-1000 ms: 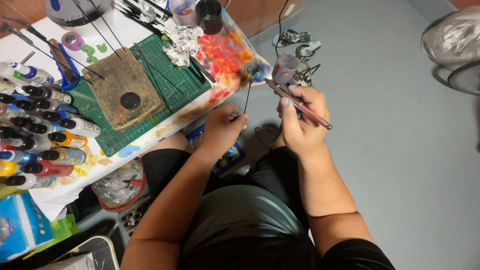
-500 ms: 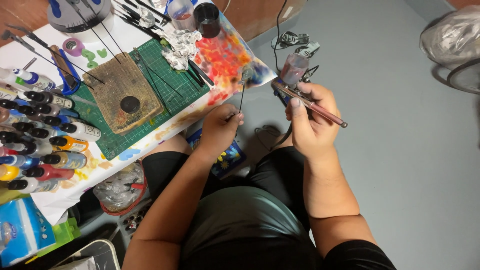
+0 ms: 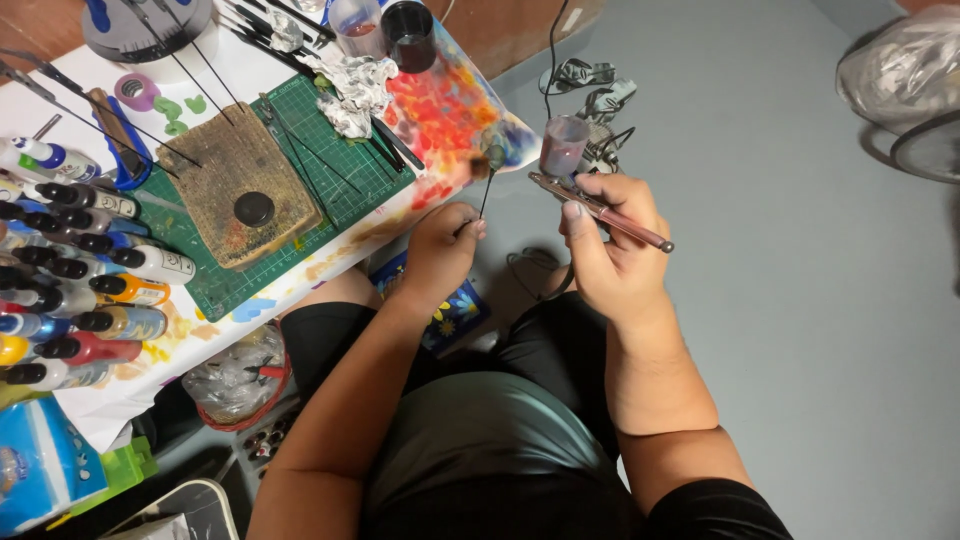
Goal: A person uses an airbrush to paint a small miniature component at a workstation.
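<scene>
Both hands sit a little lower in view than 0.5 s back, grips unchanged. At 9 o'clock, the paint-splashed white table [image 3: 300, 275] carries a green gridded cutting mat [image 3: 340, 170], a worn brown board [image 3: 235, 190] and rows of glossy paint bottles [image 3: 90, 270]. Smooth grey floor [image 3: 800, 330] fills 3 o'clock. Right hand [image 3: 615, 245] is closed around a slim metal airbrush [image 3: 600, 210] with cloudy cup. Left hand [image 3: 440, 245] pinches a thin wire stick [image 3: 484, 200] tipped by a small dark piece.

The right hand [image 3: 610, 255] is gripping an airbrush [image 3: 600, 210]; the left hand [image 3: 440, 250] is pinching a thin stick [image 3: 484, 195] bearing what may be a small figure.
</scene>
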